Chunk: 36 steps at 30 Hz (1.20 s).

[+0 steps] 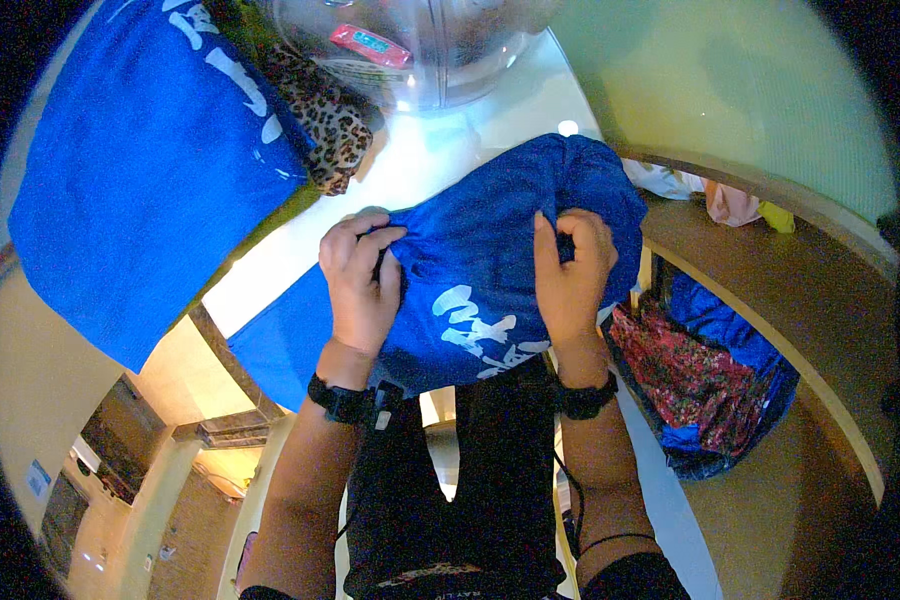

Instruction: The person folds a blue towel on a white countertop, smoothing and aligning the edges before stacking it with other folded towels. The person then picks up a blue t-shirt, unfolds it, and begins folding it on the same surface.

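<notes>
A blue cloth (487, 217) with white brush-style lettering lies in front of me, partly over the edge of a white table (412, 165). My left hand (360, 274) pinches a gathered fold at the cloth's left side between thumb and fingers. On the right, my right hand (576, 274) has its thumb and curled fingers gripping another fold. Folds bunch up between the two hands, and the cloth's far right end is rounded and puffed. The lower part hangs toward my dark trousers (495, 465).
At upper left, another blue cloth (150, 172) with white lettering drapes beside leopard-print fabric (319, 112). A clear plastic container (457, 75) holding a red packet (371, 46) stands at the back. To the right, a wooden shelf (780, 262) sits above a bag of red floral cloth (697, 375).
</notes>
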Tool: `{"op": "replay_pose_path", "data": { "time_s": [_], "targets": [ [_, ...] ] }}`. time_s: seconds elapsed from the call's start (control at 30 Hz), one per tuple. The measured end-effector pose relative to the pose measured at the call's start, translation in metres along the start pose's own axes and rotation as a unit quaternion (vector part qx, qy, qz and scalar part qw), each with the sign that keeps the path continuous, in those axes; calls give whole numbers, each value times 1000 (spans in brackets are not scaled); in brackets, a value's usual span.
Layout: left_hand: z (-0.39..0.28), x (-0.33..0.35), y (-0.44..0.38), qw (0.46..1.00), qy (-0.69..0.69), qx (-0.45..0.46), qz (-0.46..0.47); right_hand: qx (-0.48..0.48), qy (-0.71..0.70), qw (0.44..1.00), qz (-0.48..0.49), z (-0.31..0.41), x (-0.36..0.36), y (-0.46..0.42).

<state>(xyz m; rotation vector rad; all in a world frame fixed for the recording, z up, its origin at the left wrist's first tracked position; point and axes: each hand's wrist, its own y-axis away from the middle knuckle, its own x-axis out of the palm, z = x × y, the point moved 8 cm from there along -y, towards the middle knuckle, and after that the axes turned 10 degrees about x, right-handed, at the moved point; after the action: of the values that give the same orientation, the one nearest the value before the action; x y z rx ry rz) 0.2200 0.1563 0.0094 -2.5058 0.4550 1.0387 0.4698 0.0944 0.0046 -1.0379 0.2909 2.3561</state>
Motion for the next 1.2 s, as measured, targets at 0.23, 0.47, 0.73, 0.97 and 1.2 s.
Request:
{"op": "replay_pose_path", "data": {
  "time_s": [0.23, 0.47, 0.73, 0.97, 1.2],
  "targets": [
    [1, -1, -1, 999, 24, -25, 12, 106, -18, 993, 55, -9, 8, 27],
    [-5, -5, 0, 1000, 6, 13, 27, 110, -24, 992, 55, -19, 1, 13],
    [-72, 17, -11, 991, 25, 116, 69, 153, -53, 987, 19, -23, -3, -54],
    [-55, 67, -1, 981, -99, 52, 158, 103, -68, 992, 13, -41, 11, -83],
    [-51, 72, 8, 973, -103, 89, 185, 3, -12, 996, -86, -34, -42, -51]
  ]
}}
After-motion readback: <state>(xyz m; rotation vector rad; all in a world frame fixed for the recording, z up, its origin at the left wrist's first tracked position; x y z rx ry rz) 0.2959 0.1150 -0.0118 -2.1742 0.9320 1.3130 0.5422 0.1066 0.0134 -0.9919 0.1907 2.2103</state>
